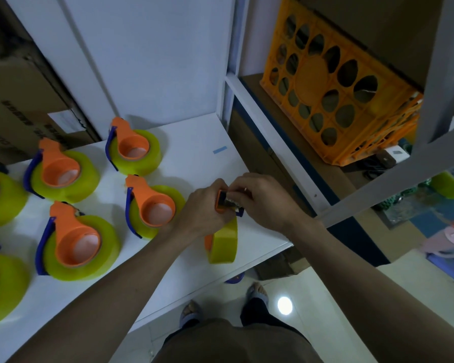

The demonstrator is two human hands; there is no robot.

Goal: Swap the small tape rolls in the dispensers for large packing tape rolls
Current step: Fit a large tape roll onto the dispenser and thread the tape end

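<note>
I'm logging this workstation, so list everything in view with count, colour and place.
Loaded dispensers: four whole, three cut off at left edge; orange-blue, yellow rolls; flat on white table.
Held dispenser: one, orange; upright at table's right edge, yellow roll on it.
Blue tape strip: one, table.
Crate: orange, right shelf.
Cardboard boxes: brown, upper left.
Left hand: grips held dispenser.
Right hand: pinches at its top.

White tabletop (194, 142). On it: loaded orange tape dispensers with yellow-green rolls, lying flat: one near the back edge (133, 149), one left of it (60, 171), one mid-surface (155, 205), one toward the front edge (76, 239); others cut off at the left edge. Blue tape strip (220, 150) near the back right corner.
</note>
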